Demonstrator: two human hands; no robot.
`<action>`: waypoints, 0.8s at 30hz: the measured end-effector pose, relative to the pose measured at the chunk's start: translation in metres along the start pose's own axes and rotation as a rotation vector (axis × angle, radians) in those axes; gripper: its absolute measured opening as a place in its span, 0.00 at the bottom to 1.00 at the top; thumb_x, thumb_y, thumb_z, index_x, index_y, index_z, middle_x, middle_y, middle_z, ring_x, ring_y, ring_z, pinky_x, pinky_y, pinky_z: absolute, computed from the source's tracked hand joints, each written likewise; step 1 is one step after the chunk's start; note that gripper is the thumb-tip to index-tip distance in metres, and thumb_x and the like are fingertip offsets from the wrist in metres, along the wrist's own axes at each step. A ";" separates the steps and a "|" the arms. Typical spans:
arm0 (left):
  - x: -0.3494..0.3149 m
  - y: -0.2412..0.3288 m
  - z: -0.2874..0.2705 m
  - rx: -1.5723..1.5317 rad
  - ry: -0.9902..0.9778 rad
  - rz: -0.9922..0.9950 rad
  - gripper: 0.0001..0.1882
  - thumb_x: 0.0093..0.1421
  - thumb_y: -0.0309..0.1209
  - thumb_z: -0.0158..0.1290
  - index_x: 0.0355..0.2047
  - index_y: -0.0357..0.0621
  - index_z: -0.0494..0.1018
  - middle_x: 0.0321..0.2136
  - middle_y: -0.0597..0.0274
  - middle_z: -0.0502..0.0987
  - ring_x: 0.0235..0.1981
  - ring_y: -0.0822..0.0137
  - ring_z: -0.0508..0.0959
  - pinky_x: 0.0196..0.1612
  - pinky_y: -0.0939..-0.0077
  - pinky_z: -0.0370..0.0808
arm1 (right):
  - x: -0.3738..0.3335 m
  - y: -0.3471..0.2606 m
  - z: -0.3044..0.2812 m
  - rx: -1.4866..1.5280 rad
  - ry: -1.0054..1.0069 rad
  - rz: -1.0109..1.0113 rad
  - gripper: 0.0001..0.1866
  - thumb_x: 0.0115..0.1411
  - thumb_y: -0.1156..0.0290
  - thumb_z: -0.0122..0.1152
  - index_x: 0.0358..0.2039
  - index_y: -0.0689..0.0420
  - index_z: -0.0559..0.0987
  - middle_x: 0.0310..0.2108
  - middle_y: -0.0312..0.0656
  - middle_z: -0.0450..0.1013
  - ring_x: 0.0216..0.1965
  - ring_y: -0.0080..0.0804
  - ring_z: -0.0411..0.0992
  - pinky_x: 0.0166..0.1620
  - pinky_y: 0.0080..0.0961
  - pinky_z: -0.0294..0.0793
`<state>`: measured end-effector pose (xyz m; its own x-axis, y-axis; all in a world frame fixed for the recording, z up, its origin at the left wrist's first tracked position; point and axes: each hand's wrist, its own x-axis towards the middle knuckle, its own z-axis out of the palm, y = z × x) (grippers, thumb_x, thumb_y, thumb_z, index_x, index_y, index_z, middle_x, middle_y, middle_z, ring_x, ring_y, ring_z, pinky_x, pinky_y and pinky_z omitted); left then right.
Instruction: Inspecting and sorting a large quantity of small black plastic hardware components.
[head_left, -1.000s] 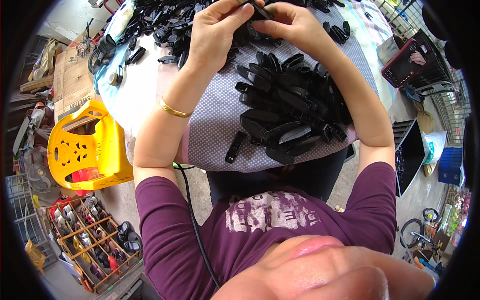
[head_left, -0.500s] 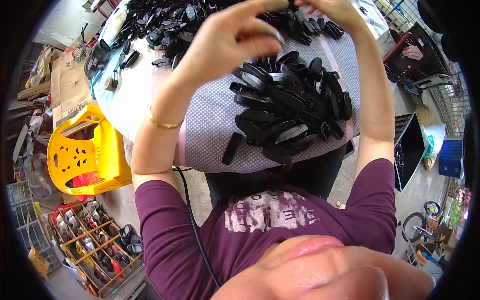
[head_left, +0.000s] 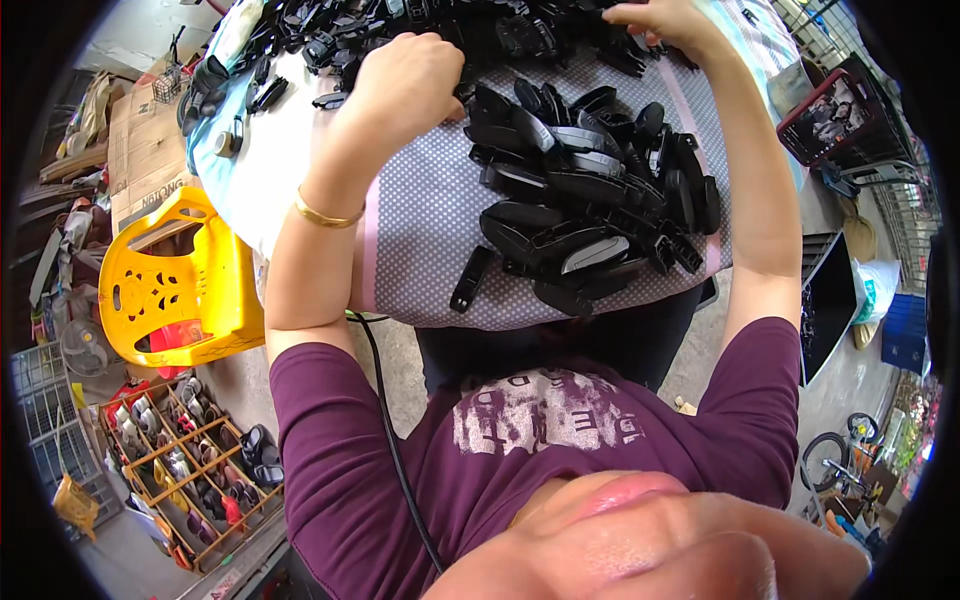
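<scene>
A near heap of black, curved plastic pieces (head_left: 560,190), some with shiny grey faces, lies on the dotted grey cloth (head_left: 410,250) in front of me. To its upper left is my left hand (head_left: 415,85), back upward and fingers curled. What those fingers hold, if anything, is hidden. My right hand (head_left: 672,25) hovers at the top right beside more black pieces (head_left: 622,55), its index finger stretched leftward and the others partly bent. I see nothing clearly held in it. One loose black piece (head_left: 470,279) rests left of the near heap.
A larger black pile (head_left: 340,35) covers the table's far side. Left of the table stands a yellow plastic chair (head_left: 225,290), with a shoe rack (head_left: 190,470) lower down. At right are a phone-like screen (head_left: 828,118) and a black bin (head_left: 830,310). A black cable (head_left: 385,430) runs past my left arm.
My left hand has moved down and left, away from the far pile's middle, its fingers now curled under. My right hand has shifted slightly right. The view has tilted a little.
</scene>
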<state>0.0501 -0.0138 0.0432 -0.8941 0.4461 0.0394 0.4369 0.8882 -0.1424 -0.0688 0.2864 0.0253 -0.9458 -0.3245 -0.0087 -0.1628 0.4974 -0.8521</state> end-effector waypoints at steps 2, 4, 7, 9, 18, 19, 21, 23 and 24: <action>0.001 0.006 0.010 0.080 0.101 0.041 0.12 0.51 0.33 0.67 0.32 0.37 0.83 0.34 0.49 0.83 0.41 0.52 0.84 0.43 0.62 0.83 | -0.005 -0.010 0.000 0.101 0.017 0.000 0.22 0.57 0.69 0.70 0.51 0.65 0.80 0.27 0.39 0.78 0.21 0.22 0.73 0.23 0.19 0.71; 0.005 0.006 0.013 0.094 0.162 0.079 0.11 0.52 0.31 0.65 0.32 0.36 0.82 0.35 0.49 0.83 0.41 0.51 0.83 0.43 0.61 0.83 | -0.008 -0.017 -0.001 0.285 0.090 -0.017 0.17 0.61 0.65 0.70 0.47 0.61 0.82 0.26 0.35 0.77 0.21 0.19 0.72 0.23 0.18 0.70; 0.010 -0.004 0.012 -0.490 0.319 0.034 0.09 0.55 0.27 0.61 0.35 0.35 0.80 0.38 0.51 0.83 0.38 0.55 0.84 0.42 0.65 0.81 | -0.014 -0.026 0.020 0.527 0.103 -0.056 0.14 0.66 0.61 0.68 0.43 0.58 0.83 0.25 0.31 0.76 0.19 0.17 0.70 0.22 0.15 0.67; 0.014 -0.024 0.018 -0.899 0.356 0.079 0.12 0.66 0.29 0.60 0.46 0.37 0.77 0.38 0.61 0.82 0.37 0.70 0.82 0.45 0.77 0.80 | -0.022 -0.042 0.038 0.699 -0.049 -0.235 0.13 0.68 0.62 0.65 0.44 0.59 0.83 0.25 0.30 0.76 0.19 0.15 0.69 0.22 0.14 0.66; 0.023 -0.020 0.024 -2.160 0.100 0.027 0.18 0.71 0.32 0.50 0.57 0.36 0.73 0.48 0.53 0.81 0.38 0.66 0.84 0.38 0.78 0.80 | -0.041 -0.050 0.077 0.592 -0.164 -0.322 0.13 0.69 0.68 0.63 0.49 0.62 0.81 0.31 0.34 0.79 0.30 0.19 0.76 0.33 0.16 0.76; 0.023 -0.019 0.024 -2.158 0.125 0.021 0.19 0.72 0.32 0.47 0.59 0.36 0.73 0.52 0.52 0.80 0.43 0.65 0.84 0.42 0.77 0.81 | -0.039 -0.048 0.077 0.589 -0.165 -0.325 0.13 0.69 0.68 0.63 0.49 0.62 0.81 0.31 0.34 0.79 0.30 0.19 0.76 0.33 0.16 0.76; 0.023 -0.017 0.018 -2.226 0.016 0.276 0.19 0.70 0.24 0.48 0.59 0.34 0.73 0.55 0.53 0.79 0.51 0.62 0.82 0.49 0.72 0.81 | -0.036 -0.044 0.075 0.504 0.004 -0.334 0.13 0.69 0.68 0.64 0.48 0.64 0.82 0.31 0.35 0.79 0.29 0.18 0.75 0.33 0.16 0.76; 0.021 -0.004 0.020 -1.974 0.212 0.153 0.20 0.68 0.20 0.50 0.60 0.33 0.72 0.54 0.54 0.79 0.53 0.62 0.82 0.50 0.71 0.81 | -0.038 -0.045 0.073 0.521 -0.001 -0.319 0.13 0.68 0.68 0.65 0.47 0.64 0.83 0.31 0.35 0.80 0.29 0.18 0.75 0.33 0.16 0.75; 0.022 -0.001 0.016 -1.975 0.179 0.047 0.21 0.66 0.18 0.53 0.60 0.35 0.73 0.54 0.55 0.79 0.50 0.65 0.82 0.50 0.73 0.81 | -0.040 -0.045 0.073 0.539 -0.004 -0.304 0.13 0.68 0.68 0.66 0.46 0.64 0.83 0.31 0.35 0.80 0.28 0.18 0.75 0.33 0.16 0.75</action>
<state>0.0287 -0.0070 0.0281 -0.9174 0.3607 0.1684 0.0513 -0.3123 0.9486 -0.0036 0.2185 0.0260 -0.8782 -0.3915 0.2747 -0.2587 -0.0942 -0.9614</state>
